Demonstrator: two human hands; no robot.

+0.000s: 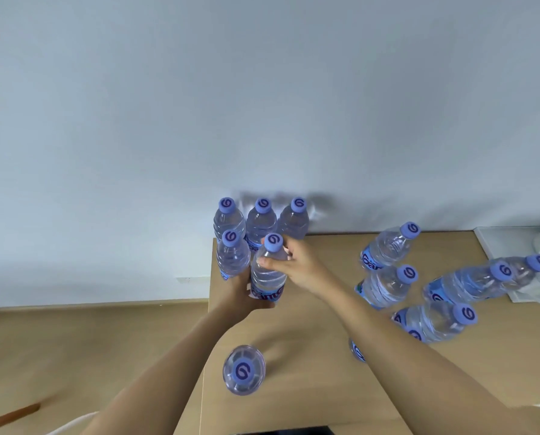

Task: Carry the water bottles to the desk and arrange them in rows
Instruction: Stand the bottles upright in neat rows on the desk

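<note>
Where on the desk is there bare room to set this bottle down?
Bare desk lies right of the held bottle, between it and the loose bottles, and along the back edge beside the back row. Crowded: the right side and the left corner, where both hands work.

Three bottles (pixel 261 221) behind two — on the desk's (pixel 309 346) left edge.

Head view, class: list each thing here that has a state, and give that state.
Back-row bottles: three upright, capped, at the wall.
Held bottle: upright, gripped by both hands.
Left hand: holds its base.
Right hand: grips its neck.
Right-side bottles: capped, unsorted.
</note>
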